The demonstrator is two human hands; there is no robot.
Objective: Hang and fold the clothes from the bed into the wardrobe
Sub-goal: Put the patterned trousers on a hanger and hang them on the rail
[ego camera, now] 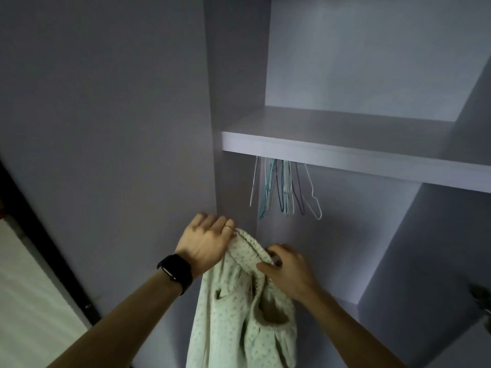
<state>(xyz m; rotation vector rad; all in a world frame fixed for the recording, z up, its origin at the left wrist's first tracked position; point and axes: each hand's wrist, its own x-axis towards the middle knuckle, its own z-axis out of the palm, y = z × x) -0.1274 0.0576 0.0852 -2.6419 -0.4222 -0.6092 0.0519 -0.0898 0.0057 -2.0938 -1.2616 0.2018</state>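
Note:
A cream, small-patterned garment [239,309] hangs down in front of the open wardrobe, held up by its gathered top edge. My left hand [207,240], with a ring and a black watch on the wrist, grips the left end of that edge. My right hand [287,269] pinches the right end. Several thin wire hangers [284,189] in white, teal and blue hang bunched under the wardrobe shelf [345,158], just above and beyond my hands.
The wardrobe's pale side panel [106,128] fills the left. Above the shelf is an open compartment [372,62]. A vertical divider [414,248] stands to the right. A dark frame edge [47,235] and a white surface [26,301] lie at lower left.

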